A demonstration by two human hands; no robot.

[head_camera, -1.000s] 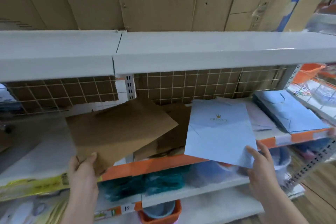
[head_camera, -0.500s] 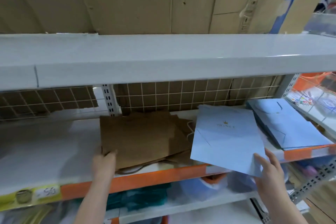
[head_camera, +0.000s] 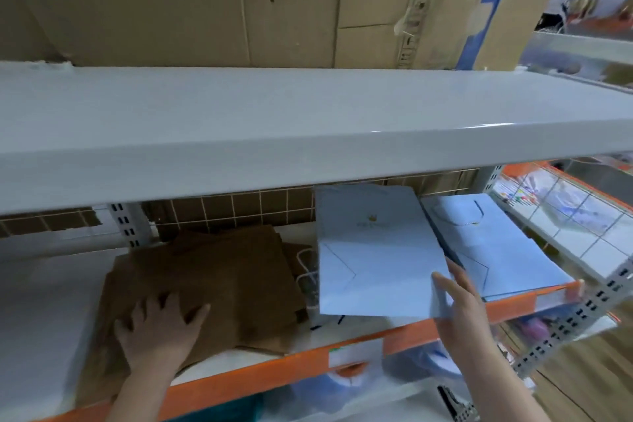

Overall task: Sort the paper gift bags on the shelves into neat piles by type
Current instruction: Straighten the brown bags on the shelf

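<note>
A pile of flat brown paper bags (head_camera: 219,284) lies on the white shelf (head_camera: 51,301) with the orange front edge. My left hand (head_camera: 159,327) rests flat on the pile's near left corner, fingers spread. A light blue gift bag with a small gold crown mark (head_camera: 373,250) hangs tilted above the shelf, its near right corner pinched by my right hand (head_camera: 457,301). To its right lies a stack of light blue bags (head_camera: 496,250) with a cord handle on top. White cord handles (head_camera: 306,271) show between the brown pile and the held bag.
A wide white upper shelf (head_camera: 308,120) overhangs close above the bags. Behind is a wire grid backing (head_camera: 239,205) and cardboard boxes (head_camera: 274,3) on top. A neighbouring wire rack (head_camera: 565,216) stands at the right. Lower shelves hold blurred blue and teal goods.
My left hand laid the brown bag down on the pile and now presses flat on it. The blue bag in my right hand moved back, toward the blue stack.
</note>
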